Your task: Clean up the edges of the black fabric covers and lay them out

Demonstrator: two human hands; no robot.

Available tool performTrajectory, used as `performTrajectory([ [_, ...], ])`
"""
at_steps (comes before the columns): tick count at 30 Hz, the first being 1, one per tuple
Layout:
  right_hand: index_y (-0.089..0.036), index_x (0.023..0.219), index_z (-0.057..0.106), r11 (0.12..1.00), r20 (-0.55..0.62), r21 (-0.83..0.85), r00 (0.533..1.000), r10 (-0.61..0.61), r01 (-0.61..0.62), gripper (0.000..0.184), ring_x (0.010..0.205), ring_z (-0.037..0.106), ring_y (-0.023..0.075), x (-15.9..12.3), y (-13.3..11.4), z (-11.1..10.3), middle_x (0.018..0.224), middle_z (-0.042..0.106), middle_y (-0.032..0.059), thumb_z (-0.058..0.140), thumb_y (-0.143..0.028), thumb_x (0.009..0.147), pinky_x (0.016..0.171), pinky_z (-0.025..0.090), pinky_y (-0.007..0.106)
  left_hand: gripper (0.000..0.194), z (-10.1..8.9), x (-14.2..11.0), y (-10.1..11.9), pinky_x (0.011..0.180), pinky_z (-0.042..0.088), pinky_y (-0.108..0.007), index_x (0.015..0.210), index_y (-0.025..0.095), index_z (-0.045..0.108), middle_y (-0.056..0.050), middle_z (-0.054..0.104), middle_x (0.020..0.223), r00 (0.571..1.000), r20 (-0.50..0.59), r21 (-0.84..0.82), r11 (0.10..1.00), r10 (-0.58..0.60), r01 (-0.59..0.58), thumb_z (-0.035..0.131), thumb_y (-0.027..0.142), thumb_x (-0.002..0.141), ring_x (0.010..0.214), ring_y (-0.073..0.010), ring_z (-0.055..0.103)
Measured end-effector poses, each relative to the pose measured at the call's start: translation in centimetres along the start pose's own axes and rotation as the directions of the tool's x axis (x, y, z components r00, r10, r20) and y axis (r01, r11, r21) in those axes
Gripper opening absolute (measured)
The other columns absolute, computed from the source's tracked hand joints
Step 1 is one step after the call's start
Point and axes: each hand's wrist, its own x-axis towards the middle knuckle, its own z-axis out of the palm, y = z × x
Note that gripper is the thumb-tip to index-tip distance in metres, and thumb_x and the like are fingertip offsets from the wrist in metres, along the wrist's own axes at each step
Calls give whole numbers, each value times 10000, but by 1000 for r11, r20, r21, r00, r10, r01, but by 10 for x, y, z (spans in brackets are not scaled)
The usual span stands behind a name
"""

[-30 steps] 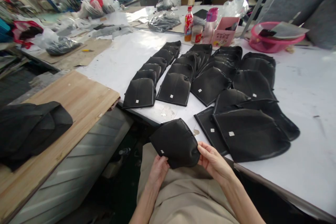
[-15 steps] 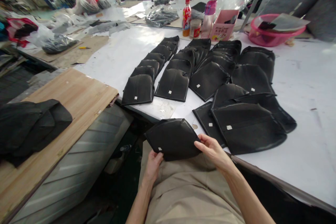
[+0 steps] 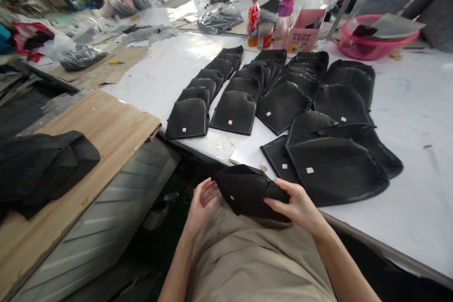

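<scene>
A black pouch-like piece with a small white sticker hangs over my lap, its upper edge gaping a little. My right hand grips its right end, the thumb on the near face. At the left end, my left hand has its fingers apart and holds nothing; I cannot tell whether the fingertips touch the piece. On the white table, several similar black pieces lie overlapping just beyond my right hand, and more pieces stretch away in rows, several with white stickers.
A wooden board bearing dark cloth is on the left. Toward the back stand a drink bottle, a jar, a pink-capped bottle, a pink box and a pink basin. A yellow-handled tool lies farther left.
My left hand has let go of the piece's lower left edge and its fingers have spread. The piece has shifted slightly right and tilted in my right hand, its upper edge now gaping.
</scene>
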Motion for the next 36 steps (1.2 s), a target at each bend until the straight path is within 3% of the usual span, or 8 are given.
performTrajectory([
  [5,-183,621,490,983,59,-163,995,-75,83,234,570,342,98,-7,-19,-10,600,366,-43,637,-223,799,503,275,224,656,27,18,57,1163,327,-449,1275,201,640,-122,579,1391,923,227,235,902,311,-362,826,226,646,1338,-323,480],
  [12,-190,658,577,936,-67,-326,985,-162,132,200,533,397,108,-26,-33,-42,579,449,-26,663,-288,810,484,318,227,327,43,32,86,1063,416,-459,912,232,802,-92,760,1007,823,567,406,853,45,-327,873,261,594,1144,-369,614],
  [17,-210,716,614,958,-243,-281,960,-136,64,185,578,476,142,-39,-26,-64,629,522,-11,703,-350,800,516,387,240,127,8,34,78,1113,379,-421,614,247,737,6,697,633,851,525,442,862,-23,-249,859,219,593,781,-249,682],
  [21,-221,765,629,973,-315,-226,942,-117,45,149,602,488,155,-32,-16,-59,659,548,-12,717,-338,792,539,403,256,93,-2,18,92,976,481,-365,805,223,785,-40,748,848,869,482,500,849,-108,-172,780,221,713,876,-257,693],
  [26,-207,767,635,999,-309,-30,950,-37,29,153,623,489,156,-11,-5,-26,659,554,-15,737,-322,768,559,411,254,307,28,-3,94,646,518,-305,1028,164,742,-69,729,841,859,438,205,960,-265,192,745,360,791,688,-228,671],
  [29,-199,864,662,967,-263,254,960,101,-32,234,703,568,179,0,4,-3,767,656,2,772,-367,744,637,474,266,468,57,-12,83,737,546,-372,1074,162,696,-112,732,946,881,429,-130,951,-202,281,768,496,754,742,-254,702],
  [32,-211,988,686,858,-150,506,970,191,-91,343,818,646,222,6,13,13,907,731,33,794,-408,729,713,518,298,530,72,-18,75,864,542,-469,1131,172,659,-159,705,1095,920,392,-215,970,-18,111,711,571,786,946,-333,700],
  [36,-234,1072,699,720,-49,674,963,266,-165,451,868,698,265,10,25,21,949,762,58,818,-451,695,744,545,340,277,59,-8,62,998,482,-391,1066,195,695,-113,672,1140,944,-1,203,925,329,-322,706,371,851,1069,-267,642],
])
